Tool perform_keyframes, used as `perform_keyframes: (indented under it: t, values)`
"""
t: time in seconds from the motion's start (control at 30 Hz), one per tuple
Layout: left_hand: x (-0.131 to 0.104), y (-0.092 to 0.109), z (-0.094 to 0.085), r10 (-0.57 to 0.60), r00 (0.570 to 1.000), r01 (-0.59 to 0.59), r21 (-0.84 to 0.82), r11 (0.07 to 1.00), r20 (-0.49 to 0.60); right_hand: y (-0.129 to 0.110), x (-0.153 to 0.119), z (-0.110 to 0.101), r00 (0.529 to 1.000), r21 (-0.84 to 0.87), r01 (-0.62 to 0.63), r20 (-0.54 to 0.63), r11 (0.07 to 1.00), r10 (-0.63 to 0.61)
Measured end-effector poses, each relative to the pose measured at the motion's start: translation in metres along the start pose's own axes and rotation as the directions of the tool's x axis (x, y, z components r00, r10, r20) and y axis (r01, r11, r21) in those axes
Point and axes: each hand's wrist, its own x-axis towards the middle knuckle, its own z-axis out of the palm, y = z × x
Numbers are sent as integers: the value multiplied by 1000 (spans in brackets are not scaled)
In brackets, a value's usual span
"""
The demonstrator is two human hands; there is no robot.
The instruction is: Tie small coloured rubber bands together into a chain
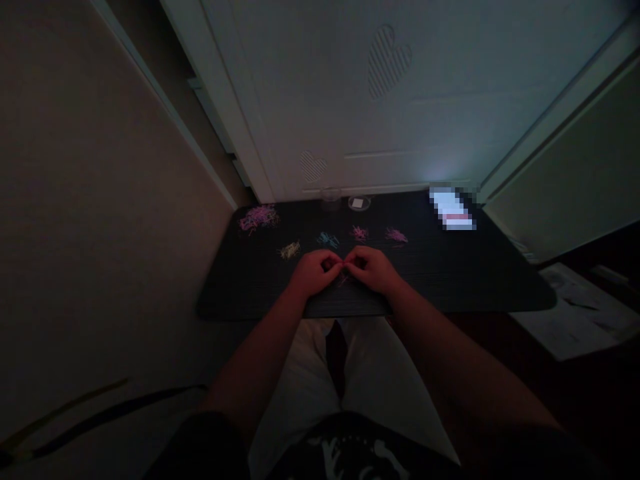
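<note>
Where the left hand and right hand meet, pinched tip to tip, dimness hides whether they grip anything. Loose pink strands lie just nearside, about midway between them, without one clear long axis. Tabletop edge runs near; more surface stretches rightward; a blue pile sits beyond.

I can't make out what's between those fingertips mid-frame, too small; right of centre, the lit screen is blurred.
</note>
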Motion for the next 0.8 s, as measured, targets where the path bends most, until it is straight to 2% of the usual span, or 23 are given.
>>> perform_keyframes:
  t: [0.2,0.53,0.8]
  values:
    - [-1,-1,1,3,1000,-3,-14,1000,-12,-1,-1,0,1000,1,2,10,1000,-2]
    - [0,-4,1,22,999,-22,-14,1000,29,-2,0,0,999,21,-30,29,999,29]
    - [-1,-2,0,-10,1000,9,13,1000,27,-1,0,1,999,33,-30,25,999,29]
